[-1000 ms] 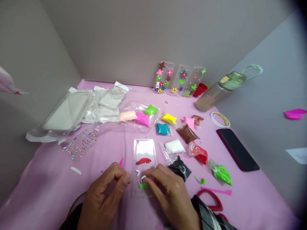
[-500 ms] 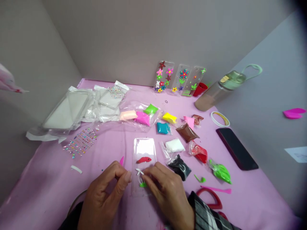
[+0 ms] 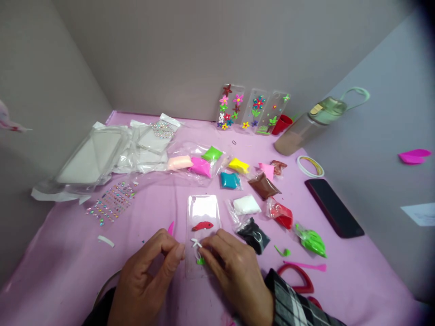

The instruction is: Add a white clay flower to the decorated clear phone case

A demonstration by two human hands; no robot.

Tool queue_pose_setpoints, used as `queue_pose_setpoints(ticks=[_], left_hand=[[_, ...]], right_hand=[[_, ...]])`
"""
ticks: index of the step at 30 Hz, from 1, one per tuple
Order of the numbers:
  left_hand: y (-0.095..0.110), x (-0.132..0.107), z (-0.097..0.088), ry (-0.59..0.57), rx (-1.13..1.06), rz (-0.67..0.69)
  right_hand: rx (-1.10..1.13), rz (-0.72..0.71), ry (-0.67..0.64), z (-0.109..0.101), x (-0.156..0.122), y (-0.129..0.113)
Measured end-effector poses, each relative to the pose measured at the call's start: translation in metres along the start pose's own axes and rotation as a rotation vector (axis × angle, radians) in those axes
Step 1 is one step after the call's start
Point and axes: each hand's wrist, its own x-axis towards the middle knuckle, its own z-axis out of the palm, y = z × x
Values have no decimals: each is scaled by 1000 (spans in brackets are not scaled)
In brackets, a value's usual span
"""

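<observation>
A clear phone case (image 3: pixel 204 206) lies in front of me, bearing a red clay fish (image 3: pixel 203 226) with a dark eye. Below the fish sit thin white clay strips (image 3: pixel 195 243), crossed like petals, and a bit of green clay (image 3: pixel 200 261). My right hand (image 3: pixel 234 267) rests over the case's lower right, its thumb and fingertips pinched at the white strips. Left of the case, my left hand (image 3: pixel 149 271) is closed, thumb against index finger; whatever is between them is hidden. A pink pointed tip (image 3: pixel 171 227) shows just behind it; whether it is held, I cannot tell.
Bagged clay lies beyond and right: white (image 3: pixel 246 205), black (image 3: pixel 253 235), red (image 3: pixel 281 213), green (image 3: pixel 311 242). A pink tool (image 3: pixel 307 266) and red-handled scissors (image 3: pixel 299 278) are near my right sleeve. A phone (image 3: pixel 335 208), bottle (image 3: pixel 302 129), gem sheet (image 3: pixel 112 203) and packaged cases (image 3: pixel 91 156) surround these.
The whole view has shifted slightly to the left. Both hands keep nearly the same pose, the right fingers still at the white strips.
</observation>
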Motion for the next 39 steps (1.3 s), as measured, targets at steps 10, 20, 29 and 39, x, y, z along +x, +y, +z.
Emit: queue_pose_setpoints(ticks=[10,20,29,39], left_hand=[[-1,-1,-2,-16,26,28],[2,-1,-4,17,60,60],[14,-2,8,-23,64,332],[5,-3,15,-128,291,597]], right_hand=[[3,-10,1,-1,-1,-1],[578,277,-59,-18,5,-7],[1244,299,-243,-37,3,-13],[1038,184,-321,-41,-8,-20]])
